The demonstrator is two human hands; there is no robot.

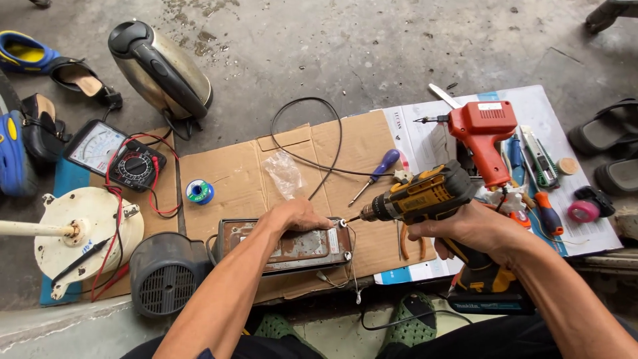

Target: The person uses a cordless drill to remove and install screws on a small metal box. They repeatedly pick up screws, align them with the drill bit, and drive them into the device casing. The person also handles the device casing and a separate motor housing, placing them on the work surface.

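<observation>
My right hand (473, 229) grips a yellow and black cordless drill (425, 197), its bit pointing left at the upper right corner of a flat, worn metal appliance base (292, 249). My left hand (297, 216) rests on top of that base, fingers near the bit tip. The base lies on flattened cardboard (232, 179). A thin black cable (332, 143) loops across the cardboard behind it.
A red soldering gun (482, 136), a blue-handled screwdriver (375, 174), a utility knife (537, 156), pliers and tape rolls lie on paper at right. A solder spool (199, 191), multimeter (113, 156), steel kettle (163, 70), grey motor (166, 272) and white fan part (83, 236) sit left. Shoes ring the area.
</observation>
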